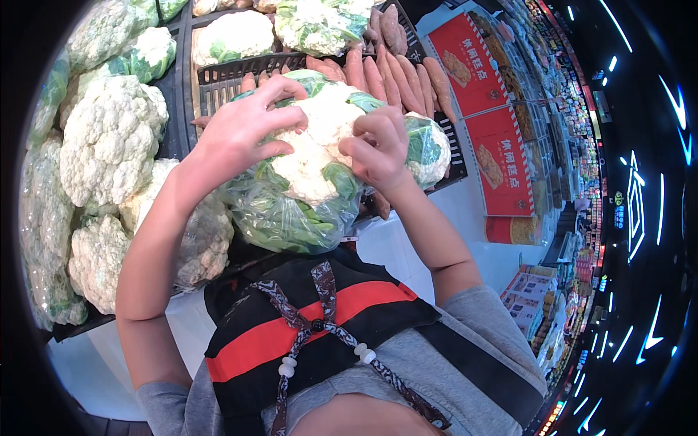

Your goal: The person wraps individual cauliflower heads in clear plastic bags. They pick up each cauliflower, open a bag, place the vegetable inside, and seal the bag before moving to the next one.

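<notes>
A large cauliflower (302,180) with green leaves is in front of my chest. Clear plastic film (289,218) wraps its lower, leafy side and catches the light. My left hand (256,122) is over its upper left side, with thumb and fingers apart and a gap between their tips. On the opposite side, my right hand (381,144) has its fingers curled against the white head. Whether film is pinched in the right fingers cannot be made out. Behind that hand, a smaller wrapped cauliflower (431,152) is partly hidden.
Several cauliflowers (112,141) are piled on the left. Sweet potatoes (390,79) fill a black plastic crate (218,73) beyond my hands, with more cauliflower (234,35) behind it. Red signs (499,163) with writing front a display at right. A black and red apron (322,305) covers my chest.
</notes>
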`<state>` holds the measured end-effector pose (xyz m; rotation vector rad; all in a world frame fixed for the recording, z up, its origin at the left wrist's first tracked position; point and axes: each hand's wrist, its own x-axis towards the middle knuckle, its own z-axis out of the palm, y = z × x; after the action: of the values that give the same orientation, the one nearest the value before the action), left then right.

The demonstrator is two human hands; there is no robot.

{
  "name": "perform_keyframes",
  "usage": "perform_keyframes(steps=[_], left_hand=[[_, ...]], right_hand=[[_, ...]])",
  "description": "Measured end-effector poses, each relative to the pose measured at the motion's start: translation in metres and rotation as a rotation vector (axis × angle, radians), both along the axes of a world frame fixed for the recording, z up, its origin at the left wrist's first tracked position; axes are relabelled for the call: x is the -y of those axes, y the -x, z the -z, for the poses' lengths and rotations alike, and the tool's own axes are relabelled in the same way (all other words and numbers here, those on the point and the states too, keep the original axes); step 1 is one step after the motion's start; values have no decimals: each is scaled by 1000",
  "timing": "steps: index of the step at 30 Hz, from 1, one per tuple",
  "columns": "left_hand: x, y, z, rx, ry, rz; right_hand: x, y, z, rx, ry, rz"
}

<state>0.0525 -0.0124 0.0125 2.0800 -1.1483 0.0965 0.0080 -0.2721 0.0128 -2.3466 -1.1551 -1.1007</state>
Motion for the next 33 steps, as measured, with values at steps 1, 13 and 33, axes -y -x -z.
perform_keyframes(steps=[1, 13, 33], left_hand=[[0, 0, 0, -11, 15, 3], [1, -2, 3, 21, 42, -2], [1, -2, 5, 21, 66, -8]], right_hand=[[0, 1, 1, 17, -33, -3], [7, 0, 2, 74, 25, -66], [3, -1, 4, 71, -53, 33]])
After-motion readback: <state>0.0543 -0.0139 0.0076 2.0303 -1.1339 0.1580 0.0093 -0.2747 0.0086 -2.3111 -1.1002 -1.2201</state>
